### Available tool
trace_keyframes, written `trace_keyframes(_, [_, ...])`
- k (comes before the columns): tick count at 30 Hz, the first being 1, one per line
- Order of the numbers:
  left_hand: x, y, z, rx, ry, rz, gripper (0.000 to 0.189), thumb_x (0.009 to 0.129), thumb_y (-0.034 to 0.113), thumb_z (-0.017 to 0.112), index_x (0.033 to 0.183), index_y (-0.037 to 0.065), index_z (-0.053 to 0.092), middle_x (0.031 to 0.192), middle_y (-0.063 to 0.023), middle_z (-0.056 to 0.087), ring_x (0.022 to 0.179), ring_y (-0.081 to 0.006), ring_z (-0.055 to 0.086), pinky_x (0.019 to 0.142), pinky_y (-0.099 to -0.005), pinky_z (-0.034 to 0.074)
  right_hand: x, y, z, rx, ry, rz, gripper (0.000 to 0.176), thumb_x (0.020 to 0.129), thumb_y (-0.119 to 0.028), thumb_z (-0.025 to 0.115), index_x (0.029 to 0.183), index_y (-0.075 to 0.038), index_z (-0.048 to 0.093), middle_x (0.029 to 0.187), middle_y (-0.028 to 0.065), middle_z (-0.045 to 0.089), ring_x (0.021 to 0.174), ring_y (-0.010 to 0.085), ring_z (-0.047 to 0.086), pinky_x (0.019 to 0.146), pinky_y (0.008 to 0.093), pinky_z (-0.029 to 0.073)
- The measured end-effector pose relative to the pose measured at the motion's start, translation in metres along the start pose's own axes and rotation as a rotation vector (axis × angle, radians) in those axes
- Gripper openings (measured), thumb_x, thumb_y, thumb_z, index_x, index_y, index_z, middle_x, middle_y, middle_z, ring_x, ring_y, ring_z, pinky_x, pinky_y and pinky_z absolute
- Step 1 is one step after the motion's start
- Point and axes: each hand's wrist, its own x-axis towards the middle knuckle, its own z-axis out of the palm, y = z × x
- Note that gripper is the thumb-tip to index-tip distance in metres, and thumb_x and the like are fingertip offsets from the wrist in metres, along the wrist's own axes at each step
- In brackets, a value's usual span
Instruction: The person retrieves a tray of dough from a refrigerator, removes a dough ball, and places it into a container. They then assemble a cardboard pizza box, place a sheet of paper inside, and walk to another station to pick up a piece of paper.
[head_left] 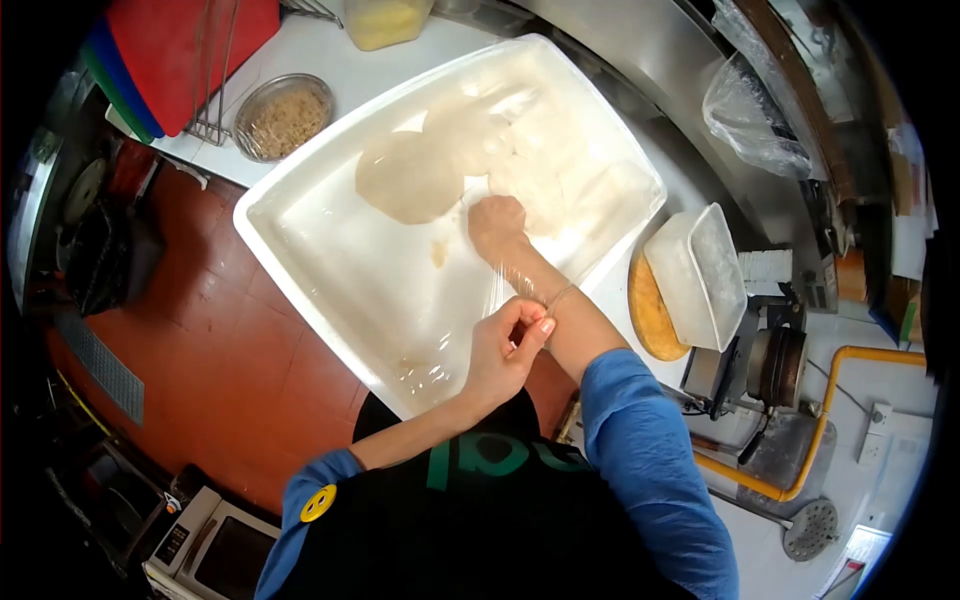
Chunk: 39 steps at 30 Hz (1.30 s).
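A large white tub holds pale dough pieces, spread flat and overlapping toward its far side. Clear plastic film lies over the tub, with glare and creases on it. My left hand pinches the gathered edge of this film, close against my right wrist. Inside the tub, my right hand is closed in a fist beside the dough's near edge, and the film appears to drape over that wrist. Whatever the right fingers may hold is hidden beneath the hand.
At the upper left are a round metal bowl of brown crumbly food and upright coloured cutting boards. A tub of yellow food stands behind. On the right are a translucent container, a round wooden board and a yellow pipe.
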Motion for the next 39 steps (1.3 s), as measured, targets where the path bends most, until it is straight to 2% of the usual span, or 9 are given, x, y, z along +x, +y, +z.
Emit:
trace_keyframes(4, [-0.006,0.007,0.002,0.027,-0.064,0.001,0.009,0.088,0.008,0.061,0.086,0.0,0.058,0.068,0.0006,0.055,0.06,-0.0043,0.046,0.054,-0.0205,0.038,-0.014,0.013,-0.009,-0.058,-0.007,-0.073,0.019,0.078,-0.009,0.052,0.078,-0.008,0.071,0.082,0.0097,0.069,0.078,0.0231,0.068,0.06,0.0343,0.052])
trace_keyframes(8, [-0.004,0.007,0.004,-0.006,-0.038,0.001,0.01,0.087,0.008,0.062,0.085,-0.001,0.058,0.068,0.001,0.055,0.059,-0.0049,0.045,0.054,-0.0211,0.037,-0.017,0.025,-0.01,0.035,0.029,0.01,0.02,0.077,-0.01,0.051,0.072,-0.008,0.07,0.075,0.0108,0.069,0.072,0.0247,0.068,0.058,0.0382,0.051])
trace_keyframes(10, [-0.005,0.013,0.005,0.013,-0.061,0.047,0.01,0.087,0.008,0.062,0.085,-0.001,0.058,0.068,0.0008,0.055,0.059,-0.0052,0.045,0.054,-0.0215,0.037,-0.046,0.036,-0.022,0.036,0.031,-0.133,0.018,0.076,-0.011,0.052,0.067,-0.008,0.068,0.071,0.0109,0.068,0.067,0.0265,0.068,0.055,0.0388,0.05])
trace_keyframes(13, [-0.004,0.026,0.005,0.077,-0.085,0.054,0.01,0.087,0.009,0.062,0.085,-0.001,0.058,0.066,-0.0008,0.055,0.058,-0.0066,0.045,0.053,-0.0226,0.038,-0.111,0.045,-0.042,-0.079,-0.171,-0.326,0.018,0.073,-0.008,0.053,0.08,-0.004,0.069,0.079,0.0124,0.068,0.072,0.027,0.065,0.06,0.039,0.049])
trace_keyframes(15, [-0.008,0.034,0.002,0.15,-0.112,0.008,0.01,0.087,0.009,0.062,0.085,0.0,0.057,0.066,-0.0022,0.055,0.057,-0.0077,0.045,0.053,-0.0233,0.038,-0.122,0.075,-0.043,-0.069,0.487,-0.369,0.029,0.071,-0.003,0.053,0.098,-0.001,0.065,0.09,0.0131,0.065,0.08,0.0267,0.06,0.07,0.0383,0.047])
trace_keyframes(16, [-0.01,0.036,0.003,0.193,-0.145,0.034,0.01,0.087,0.009,0.061,0.084,0.0,0.057,0.065,-0.0039,0.055,0.056,-0.0094,0.045,0.053,-0.0243,0.038,-0.114,0.087,-0.049,0.08,0.619,-0.361,0.043,0.069,0.002,0.053,0.111,-0.002,0.059,0.096,0.0124,0.06,0.086,0.0261,0.055,0.079,0.0385,0.044])
trace_keyframes(21, [-0.013,0.034,0.008,0.313,-0.198,0.094,0.009,0.086,0.01,0.061,0.083,0.002,0.057,0.066,-0.008,0.055,0.054,-0.0179,0.047,0.053,-0.0282,0.04,-0.027,0.102,-0.033,0.298,1.017,-0.231,0.03,0.062,0.009,0.057,0.085,-0.009,0.065,0.081,0.0047,0.061,0.085,0.0257,0.055,0.09,0.0438,0.041])
trace_keyframes(25, [-0.013,0.028,0.007,0.393,-0.209,0.096,0.009,0.085,0.01,0.062,0.083,0.002,0.057,0.067,-0.0084,0.054,0.054,-0.02,0.049,0.053,-0.029,0.04,0.008,0.089,-0.029,0.48,1.048,-0.269,0.023,0.058,0.01,0.059,0.07,-0.009,0.059,0.075,0.0011,0.059,0.086,0.0218,0.055,0.096,0.0437,0.036])
trace_keyframes(39, [-0.009,0.014,0.001,0.414,-0.203,0.087,0.012,0.087,0.012,0.061,0.085,0.003,0.055,0.069,-0.0092,0.055,0.056,-0.0215,0.051,0.054,-0.0298,0.041,0.036,0.083,-0.027,0.398,0.983,-0.394,0.021,0.06,0.007,0.062,0.068,-0.011,0.056,0.075,0.0001,0.057,0.085,0.0206,0.053,0.093,0.0425,0.035])
